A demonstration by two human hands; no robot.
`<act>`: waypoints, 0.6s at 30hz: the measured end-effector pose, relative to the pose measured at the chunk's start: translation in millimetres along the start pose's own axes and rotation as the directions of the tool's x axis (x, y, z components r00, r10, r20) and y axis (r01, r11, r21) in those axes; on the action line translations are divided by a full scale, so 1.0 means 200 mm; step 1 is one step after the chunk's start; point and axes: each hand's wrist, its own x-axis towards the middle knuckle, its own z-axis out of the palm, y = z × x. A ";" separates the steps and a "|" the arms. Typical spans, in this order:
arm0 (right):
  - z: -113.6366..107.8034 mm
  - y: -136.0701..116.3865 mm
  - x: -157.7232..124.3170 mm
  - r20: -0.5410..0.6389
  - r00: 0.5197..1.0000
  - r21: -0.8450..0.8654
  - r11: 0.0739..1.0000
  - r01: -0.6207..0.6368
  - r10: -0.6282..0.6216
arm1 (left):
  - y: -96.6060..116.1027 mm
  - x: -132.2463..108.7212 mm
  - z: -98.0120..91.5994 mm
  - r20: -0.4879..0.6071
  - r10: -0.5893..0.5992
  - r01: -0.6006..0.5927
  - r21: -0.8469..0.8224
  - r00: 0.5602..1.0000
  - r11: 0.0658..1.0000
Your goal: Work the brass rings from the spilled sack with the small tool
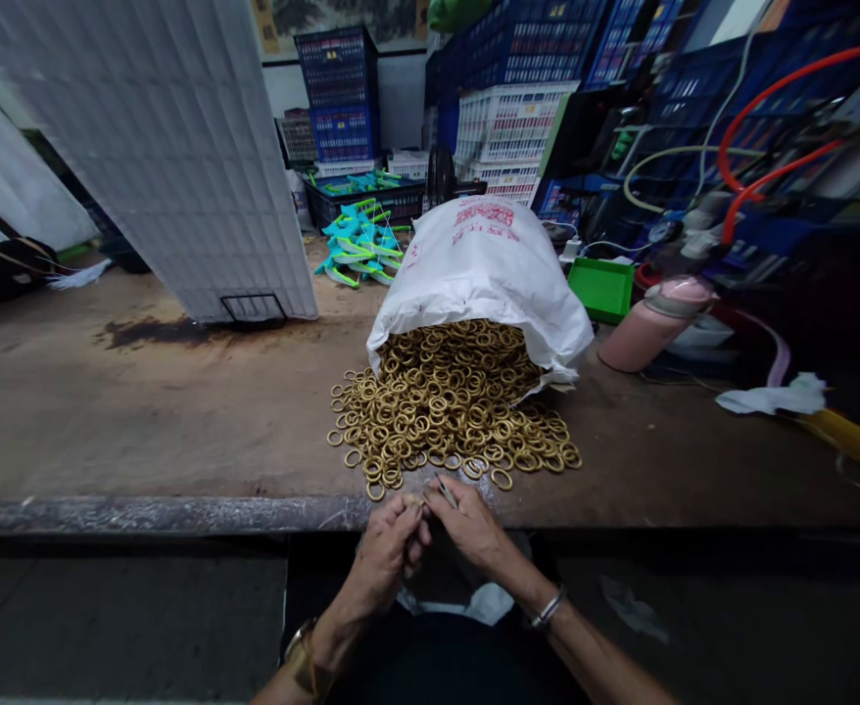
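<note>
At the table's front edge, my left hand (386, 548) is closed in a pinch on what looks like a gold ring, mostly covered by the fingers. My right hand (472, 524) meets it there, fingers closed around a slim, dark-tipped hand tool (446, 493); its exact kind is too small to make out. Just beyond both hands lies a heap of gold rings (437, 406), spread over the tabletop. They spill from the mouth of a white woven sack (481, 264) lying on its side with red print on top.
A tall white ribbed panel (216, 166) stands at left on the wooden table (143, 421). Turquoise and green plastic pieces (360, 245) lie behind the sack. A green tray (601, 289), a pink bottle (654, 328) and red hoses (739, 147) are at right. Stacked crates (510, 122) fill the back.
</note>
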 end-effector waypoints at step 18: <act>-0.01 -0.03 -0.05 0.134 0.989 -0.444 0.888 0.122 -0.070 | 0.00 0.00 -0.01 -0.051 0.118 -0.109 0.155 0.992 0.982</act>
